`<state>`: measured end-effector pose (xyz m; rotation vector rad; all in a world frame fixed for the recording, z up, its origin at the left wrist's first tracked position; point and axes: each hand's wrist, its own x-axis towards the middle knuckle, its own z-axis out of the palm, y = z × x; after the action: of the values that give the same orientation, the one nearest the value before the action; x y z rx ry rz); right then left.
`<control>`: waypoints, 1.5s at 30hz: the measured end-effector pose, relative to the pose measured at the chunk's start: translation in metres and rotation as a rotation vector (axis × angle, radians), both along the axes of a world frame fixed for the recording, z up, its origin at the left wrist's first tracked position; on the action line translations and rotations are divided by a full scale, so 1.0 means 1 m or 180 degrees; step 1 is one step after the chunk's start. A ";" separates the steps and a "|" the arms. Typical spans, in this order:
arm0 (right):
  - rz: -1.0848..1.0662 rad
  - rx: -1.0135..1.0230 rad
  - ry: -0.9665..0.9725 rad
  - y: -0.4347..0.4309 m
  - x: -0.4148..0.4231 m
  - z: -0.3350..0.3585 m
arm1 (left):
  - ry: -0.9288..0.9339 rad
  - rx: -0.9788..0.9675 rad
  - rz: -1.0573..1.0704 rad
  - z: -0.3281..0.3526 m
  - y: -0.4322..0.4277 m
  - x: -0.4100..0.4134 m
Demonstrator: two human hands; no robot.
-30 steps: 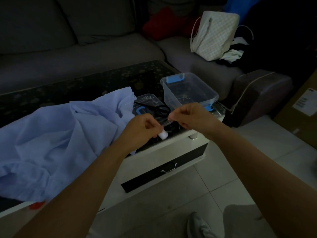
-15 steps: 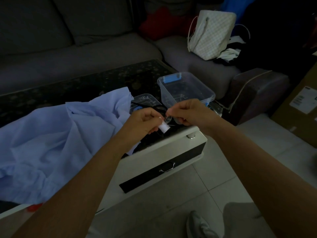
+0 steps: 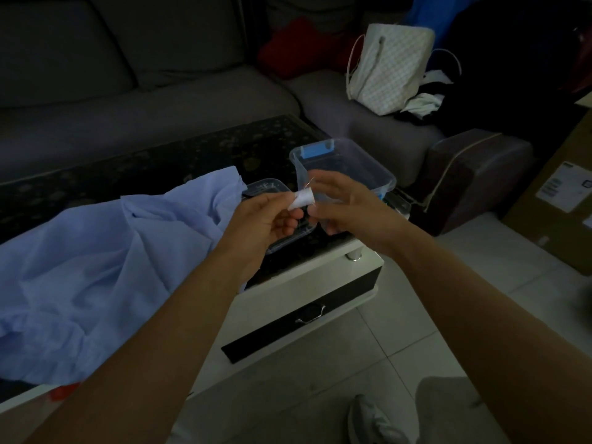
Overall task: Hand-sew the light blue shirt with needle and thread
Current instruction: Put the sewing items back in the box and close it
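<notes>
My left grip [image 3: 269,216] pinches a white spool [image 3: 302,199], a needle [image 3: 310,183] rising from it, likely so my right grip [image 3: 349,209], fingers loosely spread and empty, can free it.

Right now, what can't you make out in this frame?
All head view, dim light.
Loose thread: too thin to see coming off the thread spool held by the left hand.
Right hand: whether it pinches anything; too dim at the fingertips.
Flat clear container: contents mostly behind both hands.
Light blue shirt: the spot to sew, lost in folds.
</notes>
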<state>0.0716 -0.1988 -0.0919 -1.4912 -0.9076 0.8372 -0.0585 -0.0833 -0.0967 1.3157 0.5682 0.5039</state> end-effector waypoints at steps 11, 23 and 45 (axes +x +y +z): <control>0.0696 -0.0639 0.0101 0.000 0.003 -0.003 | 0.0108 0.0571 0.0687 -0.007 0.008 0.012; -0.0297 0.0054 -0.1435 -0.003 0.014 0.003 | 0.0338 0.0806 -0.0772 -0.001 0.010 -0.005; 0.0198 -0.0129 -0.1242 -0.008 0.018 -0.011 | -0.0088 -0.0030 -0.0472 -0.004 0.010 0.000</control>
<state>0.0901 -0.2065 -0.1024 -1.7020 -1.2344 0.6199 -0.0587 -0.0732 -0.1006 1.3287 0.4458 0.3962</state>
